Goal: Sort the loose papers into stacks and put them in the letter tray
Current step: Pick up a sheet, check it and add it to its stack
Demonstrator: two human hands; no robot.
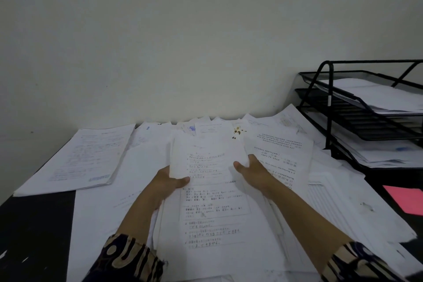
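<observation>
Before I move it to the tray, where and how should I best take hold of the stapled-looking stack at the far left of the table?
Probably grip the stack at its near long edge, coming from the left front, where it overhangs onto bare dark table. That edge is free, so fingers can slide under; its right side is overlapped by other papers. Both hands, left hand and right hand, now hold the sheets.

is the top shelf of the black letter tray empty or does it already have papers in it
Not empty. The top shelf of the letter tray already holds a stack of white papers lying flat inside its mesh rim.
</observation>
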